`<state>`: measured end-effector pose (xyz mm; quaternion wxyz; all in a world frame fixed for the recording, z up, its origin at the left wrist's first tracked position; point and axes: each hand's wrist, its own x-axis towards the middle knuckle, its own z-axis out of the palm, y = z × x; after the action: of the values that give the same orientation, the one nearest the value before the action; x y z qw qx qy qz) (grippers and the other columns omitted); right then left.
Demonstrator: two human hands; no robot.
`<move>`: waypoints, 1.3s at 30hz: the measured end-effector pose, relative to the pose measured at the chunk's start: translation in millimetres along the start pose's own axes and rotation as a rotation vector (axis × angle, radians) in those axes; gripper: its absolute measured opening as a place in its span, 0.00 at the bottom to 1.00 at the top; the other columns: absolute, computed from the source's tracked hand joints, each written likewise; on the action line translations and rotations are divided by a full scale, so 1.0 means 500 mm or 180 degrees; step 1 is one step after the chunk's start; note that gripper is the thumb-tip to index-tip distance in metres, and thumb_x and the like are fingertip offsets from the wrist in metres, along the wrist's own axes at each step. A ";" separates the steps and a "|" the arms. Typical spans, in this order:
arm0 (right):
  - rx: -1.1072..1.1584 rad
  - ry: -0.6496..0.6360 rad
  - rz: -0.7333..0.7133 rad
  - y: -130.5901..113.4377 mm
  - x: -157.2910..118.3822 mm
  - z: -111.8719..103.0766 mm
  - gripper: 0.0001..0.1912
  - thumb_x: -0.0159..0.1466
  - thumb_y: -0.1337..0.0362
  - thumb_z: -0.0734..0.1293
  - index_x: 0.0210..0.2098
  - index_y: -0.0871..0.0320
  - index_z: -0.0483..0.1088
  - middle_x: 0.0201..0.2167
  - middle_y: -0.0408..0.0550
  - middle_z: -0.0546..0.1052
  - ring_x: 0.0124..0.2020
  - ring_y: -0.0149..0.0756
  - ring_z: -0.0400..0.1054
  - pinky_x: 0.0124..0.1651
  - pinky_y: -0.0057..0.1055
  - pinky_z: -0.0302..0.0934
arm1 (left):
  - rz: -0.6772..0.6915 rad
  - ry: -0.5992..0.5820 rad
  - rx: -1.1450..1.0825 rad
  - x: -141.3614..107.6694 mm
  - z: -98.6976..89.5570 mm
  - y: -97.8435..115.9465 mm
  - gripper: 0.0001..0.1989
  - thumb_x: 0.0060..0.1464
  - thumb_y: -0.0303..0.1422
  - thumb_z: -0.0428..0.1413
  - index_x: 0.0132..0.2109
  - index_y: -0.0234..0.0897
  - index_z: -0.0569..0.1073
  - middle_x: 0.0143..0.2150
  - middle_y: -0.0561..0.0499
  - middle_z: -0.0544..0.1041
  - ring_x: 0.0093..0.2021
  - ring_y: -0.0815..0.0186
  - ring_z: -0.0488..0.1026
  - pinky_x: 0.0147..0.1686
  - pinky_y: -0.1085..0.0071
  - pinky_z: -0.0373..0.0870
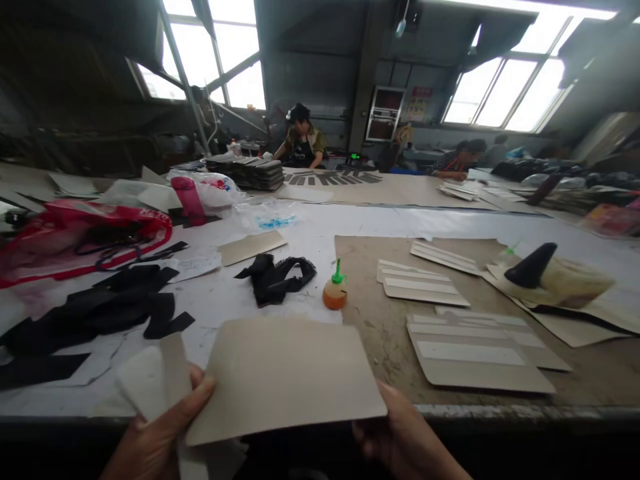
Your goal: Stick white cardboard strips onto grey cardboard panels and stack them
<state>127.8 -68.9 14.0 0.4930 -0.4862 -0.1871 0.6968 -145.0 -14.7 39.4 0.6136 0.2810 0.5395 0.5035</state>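
Observation:
Both of my hands hold a beige cardboard panel (290, 380) with rounded corners, out over the table's front edge. My left hand (160, 427) pinches its left side, the thumb on top. Narrower pale strips (175, 367) stick out behind that thumb, in or against the same hand. At the panel's right edge my right hand (400, 433) grips from beneath, its fingers partly hidden. Beyond the panel stands a small round bottle (335, 293) with a green spout and orange liquid. To the right lie similar beige panels (480, 353) with pale strips on them.
Black fabric strips (100, 307) are heaped at left, near a red plastic bag (85, 233). More black fabric (277, 277) lies ahead. A black cone (533, 265) rests beside a yellowish container (575, 287) at right. A co-worker (303, 140) sits across the table, another person (463, 159) farther right.

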 end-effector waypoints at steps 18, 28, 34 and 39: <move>-0.3865 0.2121 -0.1555 -0.017 -0.050 -0.167 0.25 0.61 0.45 0.54 0.46 0.55 0.68 0.41 0.55 0.75 0.42 0.48 0.70 0.45 0.42 0.61 | -0.0703 -0.1073 0.0383 -0.019 0.094 -0.112 0.15 0.46 0.43 0.58 0.32 0.33 0.70 0.24 0.55 0.67 0.20 0.75 0.57 0.23 0.77 0.57; -0.2540 -0.0070 -0.1352 0.031 0.003 0.059 0.17 0.63 0.51 0.61 0.33 0.59 0.70 0.29 0.45 0.73 0.29 0.32 0.66 0.31 0.25 0.58 | -0.0832 -0.1885 0.0464 -0.070 0.145 -0.135 0.23 0.53 0.48 0.54 0.26 0.29 0.71 0.17 0.52 0.65 0.19 0.75 0.58 0.22 0.78 0.53; -0.1578 -0.0188 -0.0641 0.054 0.018 0.091 0.20 0.58 0.47 0.65 0.28 0.58 0.60 0.14 0.34 0.60 0.12 0.24 0.51 0.16 0.22 0.46 | -0.1035 -0.1864 0.0445 -0.077 0.144 -0.145 0.24 0.49 0.50 0.57 0.31 0.27 0.73 0.18 0.50 0.67 0.18 0.74 0.61 0.20 0.78 0.52; -0.1427 0.0173 -0.1238 0.044 0.012 0.083 0.20 0.60 0.47 0.65 0.29 0.59 0.61 0.24 0.41 0.67 0.27 0.28 0.63 0.30 0.23 0.59 | -0.1193 -0.1997 0.0219 -0.076 0.117 -0.172 0.22 0.45 0.47 0.61 0.33 0.29 0.73 0.23 0.47 0.73 0.19 0.73 0.65 0.22 0.78 0.59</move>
<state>80.7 -64.3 13.6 0.5024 -0.5566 -0.4126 0.5173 -59.1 -66.6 -7.5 0.8209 0.3386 0.3838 0.2533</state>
